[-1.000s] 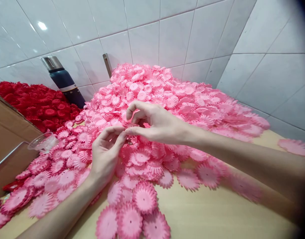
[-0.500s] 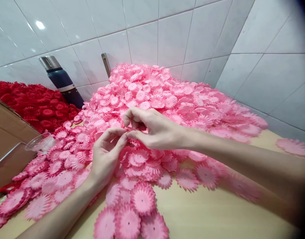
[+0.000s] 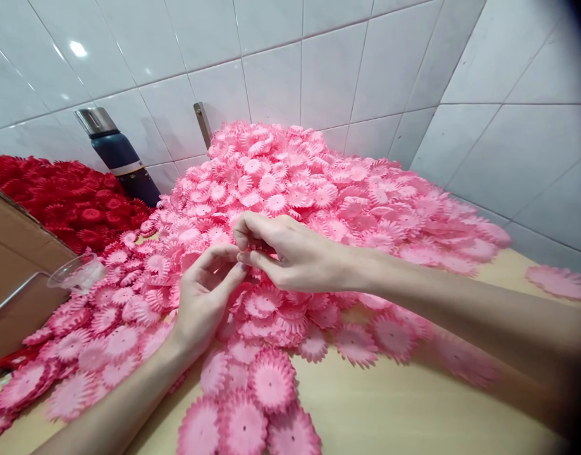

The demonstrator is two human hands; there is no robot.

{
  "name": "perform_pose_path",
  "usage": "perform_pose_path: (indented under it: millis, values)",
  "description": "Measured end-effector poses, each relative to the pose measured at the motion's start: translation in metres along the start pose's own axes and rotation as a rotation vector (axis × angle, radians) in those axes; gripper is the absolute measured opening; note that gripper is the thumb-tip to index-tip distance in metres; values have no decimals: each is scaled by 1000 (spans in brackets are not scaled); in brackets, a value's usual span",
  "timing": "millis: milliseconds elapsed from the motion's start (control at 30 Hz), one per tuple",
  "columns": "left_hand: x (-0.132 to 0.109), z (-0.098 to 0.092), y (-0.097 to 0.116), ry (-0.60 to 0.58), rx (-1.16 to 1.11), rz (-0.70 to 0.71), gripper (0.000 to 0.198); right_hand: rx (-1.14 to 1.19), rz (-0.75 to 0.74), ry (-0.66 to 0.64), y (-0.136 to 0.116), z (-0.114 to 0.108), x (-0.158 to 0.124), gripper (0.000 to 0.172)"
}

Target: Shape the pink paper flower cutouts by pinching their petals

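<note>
A big heap of pink paper flower discs (image 3: 318, 183) fills the wooden table (image 3: 389, 411) up to the tiled corner. My left hand (image 3: 202, 297) and my right hand (image 3: 290, 256) meet over the front slope of the heap, fingertips touching. Both are pinched closed around something small between them; what it is stays hidden behind the fingers. More pink discs (image 3: 266, 379) lie loose under my forearms.
A heap of red flower discs (image 3: 67, 196) lies at the left. A dark blue flask with a steel cap (image 3: 119, 158) leans on the wall. A cardboard box (image 3: 15, 265) and a clear plastic cup (image 3: 79, 273) sit at the left edge.
My right hand's fingers have curled down and closed tighter against the left fingertips; both hands dropped slightly toward the heap.
</note>
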State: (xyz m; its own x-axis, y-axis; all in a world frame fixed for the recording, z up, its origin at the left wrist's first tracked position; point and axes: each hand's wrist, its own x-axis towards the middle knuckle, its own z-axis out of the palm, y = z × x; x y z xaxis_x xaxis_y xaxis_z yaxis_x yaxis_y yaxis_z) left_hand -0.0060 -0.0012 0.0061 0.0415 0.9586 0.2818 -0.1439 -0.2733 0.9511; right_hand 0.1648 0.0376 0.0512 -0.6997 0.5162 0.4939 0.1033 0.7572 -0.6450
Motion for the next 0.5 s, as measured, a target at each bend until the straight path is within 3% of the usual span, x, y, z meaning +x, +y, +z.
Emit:
perform_pose_path:
  millis: [167,333,500]
  values:
    - [0,1,2,34,44,-9,16,-18,40,30,1,-2,1,16]
    - [2,2,6,153,30,-23,31,49,184,-50,4,-15,1,21]
    - [4,3,6,135,-78,-77,15,107,153,-75,6,-20,0,9]
